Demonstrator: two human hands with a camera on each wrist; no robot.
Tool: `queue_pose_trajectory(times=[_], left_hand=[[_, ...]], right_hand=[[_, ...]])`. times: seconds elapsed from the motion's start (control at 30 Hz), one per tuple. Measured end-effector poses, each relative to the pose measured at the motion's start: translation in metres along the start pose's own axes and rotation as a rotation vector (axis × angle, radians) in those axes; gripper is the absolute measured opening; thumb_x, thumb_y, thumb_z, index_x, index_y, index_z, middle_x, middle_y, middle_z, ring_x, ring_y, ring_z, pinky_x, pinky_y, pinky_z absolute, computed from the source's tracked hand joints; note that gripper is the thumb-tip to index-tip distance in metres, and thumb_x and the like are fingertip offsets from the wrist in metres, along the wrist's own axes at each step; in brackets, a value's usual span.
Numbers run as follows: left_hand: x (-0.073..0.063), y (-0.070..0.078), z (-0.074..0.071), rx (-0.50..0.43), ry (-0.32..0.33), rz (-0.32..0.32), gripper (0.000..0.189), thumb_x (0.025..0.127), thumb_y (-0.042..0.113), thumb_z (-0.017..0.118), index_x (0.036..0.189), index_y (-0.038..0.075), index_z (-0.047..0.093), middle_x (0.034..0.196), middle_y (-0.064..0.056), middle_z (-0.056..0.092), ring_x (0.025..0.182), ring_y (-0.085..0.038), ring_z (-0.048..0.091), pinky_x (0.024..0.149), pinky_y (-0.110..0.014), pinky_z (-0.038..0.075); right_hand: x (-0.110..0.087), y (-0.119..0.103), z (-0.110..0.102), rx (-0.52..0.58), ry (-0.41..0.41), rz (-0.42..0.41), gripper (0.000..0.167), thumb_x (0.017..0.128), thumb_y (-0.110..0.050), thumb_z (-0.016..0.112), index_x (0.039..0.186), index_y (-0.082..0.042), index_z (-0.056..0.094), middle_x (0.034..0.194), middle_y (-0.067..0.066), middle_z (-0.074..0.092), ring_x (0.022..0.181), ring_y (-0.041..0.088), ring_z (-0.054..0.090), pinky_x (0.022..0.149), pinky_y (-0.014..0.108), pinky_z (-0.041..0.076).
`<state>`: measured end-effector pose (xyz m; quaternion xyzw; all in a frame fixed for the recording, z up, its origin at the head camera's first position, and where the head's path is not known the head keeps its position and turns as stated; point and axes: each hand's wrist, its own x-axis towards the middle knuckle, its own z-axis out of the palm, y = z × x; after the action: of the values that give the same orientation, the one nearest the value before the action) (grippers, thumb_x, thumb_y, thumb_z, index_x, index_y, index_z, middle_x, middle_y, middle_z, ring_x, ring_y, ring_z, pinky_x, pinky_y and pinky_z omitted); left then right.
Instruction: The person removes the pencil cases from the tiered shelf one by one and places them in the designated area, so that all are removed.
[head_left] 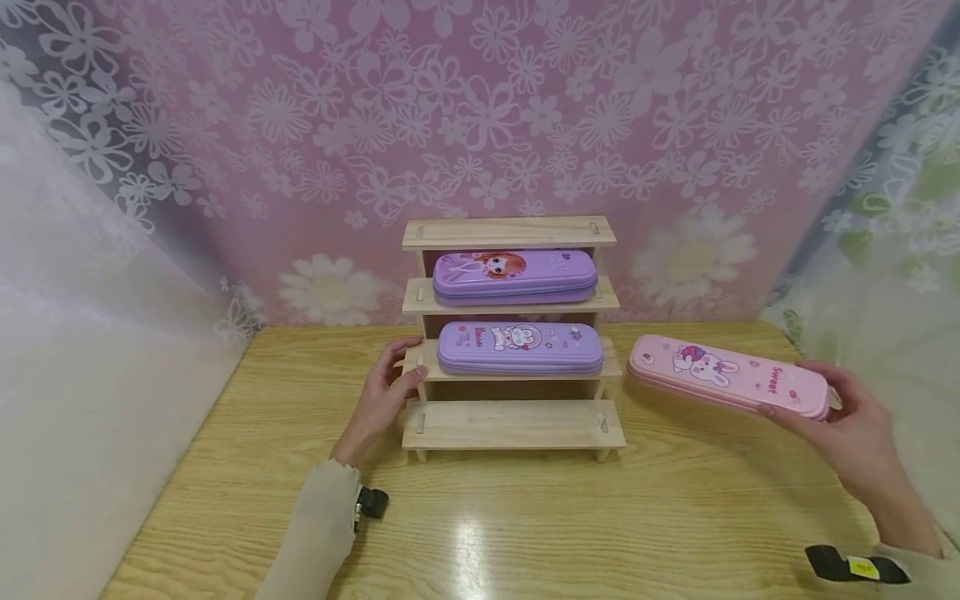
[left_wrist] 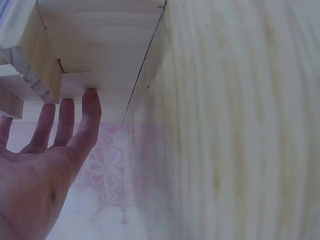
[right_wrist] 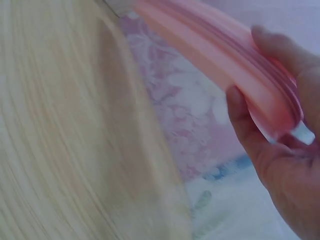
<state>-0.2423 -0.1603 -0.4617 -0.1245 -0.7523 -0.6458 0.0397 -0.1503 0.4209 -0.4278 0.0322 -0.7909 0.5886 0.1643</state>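
A pink pencil case [head_left: 723,375] with a bunny print is gripped at its right end by my right hand [head_left: 862,425], held in the air to the right of a stepped wooden rack [head_left: 513,423]. The right wrist view shows thumb and fingers on either side of the pencil case [right_wrist: 215,55]. My left hand [head_left: 382,396] holds the rack's left end at the second tier from the bottom; its fingers [left_wrist: 90,120] reach the side in the left wrist view. A lilac pencil case [head_left: 520,347] lies on that tier. Above it lies a purple pencil case [head_left: 515,277] with a red-haired girl print.
The rack's top board [head_left: 510,232] and lowest board [head_left: 513,412] are bare wood. It stands on a wood-grain table [head_left: 465,517], before a pink floral cloth [head_left: 480,125]. White cloth [head_left: 97,333] hangs at the left, and patterned sheer cloth [head_left: 885,275] at the right.
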Motion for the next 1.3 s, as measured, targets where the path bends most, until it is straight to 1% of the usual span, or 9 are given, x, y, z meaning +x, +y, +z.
queue_pose_trajectory(times=[0.03,0.27,0.53,0.7,0.83,1.0,1.1,1.2,1.3], left_hand=[[0.0,0.0,0.0,-0.001,-0.001,0.0,0.047,0.101,0.014,0.062,0.146,0.014,0.05,0.143,-0.019,0.052,0.109,-0.026,0.06,0.081,-0.028,0.059],[0.001,0.0,0.001,-0.008,-0.005,0.002,0.047,0.101,0.014,0.061,0.147,0.013,0.049,0.142,-0.019,0.052,0.109,-0.026,0.06,0.081,-0.029,0.059],[0.001,0.003,0.002,-0.006,-0.011,-0.006,0.046,0.102,0.015,0.061,0.146,0.015,0.05,0.142,-0.018,0.053,0.11,-0.028,0.06,0.082,-0.03,0.06],[0.001,0.004,0.002,-0.008,-0.013,-0.004,0.046,0.102,0.016,0.061,0.146,0.015,0.05,0.142,-0.018,0.053,0.11,-0.029,0.06,0.083,-0.032,0.06],[0.001,0.005,0.002,-0.006,-0.011,-0.001,0.047,0.101,0.016,0.062,0.147,0.015,0.05,0.142,-0.018,0.053,0.11,-0.028,0.06,0.082,-0.032,0.06],[0.001,0.003,0.002,-0.008,-0.002,0.004,0.046,0.1,0.014,0.062,0.145,0.016,0.051,0.142,-0.018,0.053,0.108,-0.028,0.06,0.08,-0.03,0.06],[0.001,0.001,0.002,-0.006,0.0,0.0,0.046,0.1,0.014,0.063,0.145,0.016,0.051,0.142,-0.017,0.053,0.109,-0.028,0.06,0.081,-0.03,0.06],[0.0,0.001,0.001,-0.002,0.003,-0.005,0.046,0.101,0.015,0.063,0.145,0.017,0.051,0.142,-0.016,0.053,0.11,-0.028,0.059,0.082,-0.031,0.06],[0.0,0.001,0.001,0.007,0.005,-0.002,0.044,0.101,0.015,0.062,0.144,0.017,0.053,0.141,-0.015,0.053,0.113,-0.029,0.059,0.082,-0.031,0.06]], right_hand=[[0.001,0.0,0.004,0.012,0.016,0.017,0.069,0.084,0.016,0.073,0.141,-0.018,0.055,0.127,-0.016,0.052,0.077,-0.006,0.065,0.064,0.011,0.055],[0.012,0.002,0.028,-0.169,0.15,0.082,0.064,0.085,0.003,0.079,0.136,-0.027,0.054,0.123,-0.02,0.043,0.066,-0.005,0.055,0.053,0.012,0.048],[0.02,0.012,0.049,-0.254,0.27,0.149,0.064,0.083,-0.011,0.085,0.134,-0.027,0.05,0.117,-0.022,0.042,0.083,-0.001,0.049,0.058,0.008,0.046],[0.021,0.015,0.058,-0.28,0.292,0.171,0.065,0.083,-0.017,0.086,0.134,-0.024,0.047,0.114,-0.021,0.038,0.091,0.0,0.047,0.065,0.005,0.044],[0.017,0.018,0.06,-0.272,0.21,0.146,0.056,0.092,-0.019,0.076,0.138,-0.022,0.043,0.117,-0.021,0.036,0.09,-0.003,0.049,0.067,0.005,0.047],[0.01,0.019,0.057,-0.141,0.081,0.046,0.046,0.101,-0.004,0.058,0.142,-0.018,0.043,0.123,-0.018,0.04,0.087,-0.005,0.056,0.07,0.007,0.053],[0.006,0.018,0.055,-0.154,0.025,0.018,0.049,0.099,-0.001,0.06,0.143,-0.017,0.045,0.123,-0.018,0.042,0.087,-0.007,0.057,0.07,0.007,0.053],[0.002,0.015,0.055,-0.247,-0.051,0.037,0.055,0.099,-0.007,0.066,0.148,-0.017,0.042,0.121,-0.018,0.042,0.087,-0.008,0.058,0.07,0.008,0.053],[-0.002,0.011,0.057,-0.302,-0.152,0.087,0.066,0.098,-0.015,0.07,0.154,-0.014,0.035,0.125,-0.005,0.043,0.086,-0.007,0.06,0.07,0.012,0.054]])
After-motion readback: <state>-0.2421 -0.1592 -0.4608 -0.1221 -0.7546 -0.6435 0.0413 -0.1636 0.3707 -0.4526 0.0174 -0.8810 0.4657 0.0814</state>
